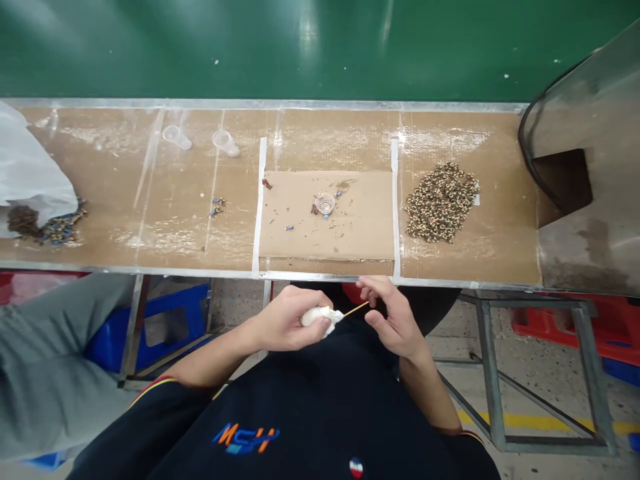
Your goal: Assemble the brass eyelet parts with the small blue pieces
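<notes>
Below the table's front edge, my left hand (293, 320) is closed around a crumpled white cloth (320, 316). A thin yellowish stick (356, 309) reaches from the cloth toward my right hand (393, 317), whose fingers are apart and curved near the stick's end; whether they touch it is unclear. On the cardboard sheet (370, 227) in front of me stands a small clear cup (325, 204), with small blue and brown pieces close around it. A blue piece (289, 228) and a reddish-brown piece (267, 183) lie further left on the sheet.
Many small brown and cream pieces (443, 203) form a pile at the right. Two clear cups (177, 137) lie at the back left. A white bag (30, 167) and another pile (63, 228) are far left. A metal housing (595, 167) borders the right end.
</notes>
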Motion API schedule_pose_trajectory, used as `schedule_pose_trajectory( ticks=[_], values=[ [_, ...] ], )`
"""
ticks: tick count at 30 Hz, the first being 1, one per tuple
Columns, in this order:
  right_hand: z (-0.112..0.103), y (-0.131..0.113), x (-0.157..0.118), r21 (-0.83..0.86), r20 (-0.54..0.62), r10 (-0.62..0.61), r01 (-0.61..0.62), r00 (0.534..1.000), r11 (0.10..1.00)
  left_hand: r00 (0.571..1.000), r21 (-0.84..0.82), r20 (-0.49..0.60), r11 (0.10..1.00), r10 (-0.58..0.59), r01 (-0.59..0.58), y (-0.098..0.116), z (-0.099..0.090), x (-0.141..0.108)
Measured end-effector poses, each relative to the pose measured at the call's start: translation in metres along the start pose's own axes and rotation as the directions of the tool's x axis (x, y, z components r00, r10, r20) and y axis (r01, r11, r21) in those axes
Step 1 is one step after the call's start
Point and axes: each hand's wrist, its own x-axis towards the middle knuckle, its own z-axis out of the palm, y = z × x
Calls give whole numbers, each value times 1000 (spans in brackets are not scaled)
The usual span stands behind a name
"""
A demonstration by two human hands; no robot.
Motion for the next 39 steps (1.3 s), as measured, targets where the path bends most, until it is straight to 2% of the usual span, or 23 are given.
schedule_pose_trajectory(
  ticks=[1, 3, 6, 9, 12, 16, 19, 22, 24, 27, 30, 33, 36, 39],
  values=[
    [-1, -2, 3, -10, 62, -17, 18, 998, 1000, 1000, 28, -1, 999, 17, -17, -1, 1, 0],
    [-2, -5, 6, -23, 110, -47, 50, 993, 999, 999, 70, 4, 997, 35, -35, -3, 1, -1],
    [-3, -6, 8, -45, 76, -113, 117, 991, 992, 1000, 53, 15, 999, 11, -12, -3, 1, -1],
    [-1, -5, 9, -80, 25, -212, 214, 977, 974, 994, -74, 51, 992, -97, 101, -2, -1, 2],
    [0, -5, 11, -104, 22, -280, 281, 960, 954, 965, -249, 184, 941, -189, 231, -5, -1, 5],
    [2, -7, 14, 11, 56, -282, 281, 958, 960, 893, -447, 402, 808, -202, 384, -13, 1, 6],
    [6, -9, 15, 113, 35, -269, 264, 962, 958, 860, -479, 463, 755, -215, 447, -16, 1, 6],
    [11, -8, 11, 125, -35, -230, 233, 972, 964, 865, -475, 450, 761, -220, 441, -15, 1, 8],
    [16, -6, 7, 167, -105, -149, 165, 983, 972, 874, -481, 432, 762, -223, 433, -15, 2, 9],
    [25, -5, 0, 387, -196, 28, 51, 980, 921, 877, -506, 413, 738, -247, 446, -16, 6, 8],
    [34, -5, -4, 557, -226, 65, 74, 972, 827, 860, -534, 429, 689, -278, 489, -17, 9, 7],
    [39, -7, -5, 594, -261, 60, 111, 964, 797, 850, -538, 423, 668, -313, 514, -15, 11, 8],
    [38, -8, -4, 592, -284, 84, 106, 955, 799, 864, -511, 365, 701, -346, 497, -12, 11, 10],
    [39, -9, -3, 596, -293, 156, 53, 943, 801, 897, -433, 249, 787, -364, 440, -9, 14, 10]
  ],
)
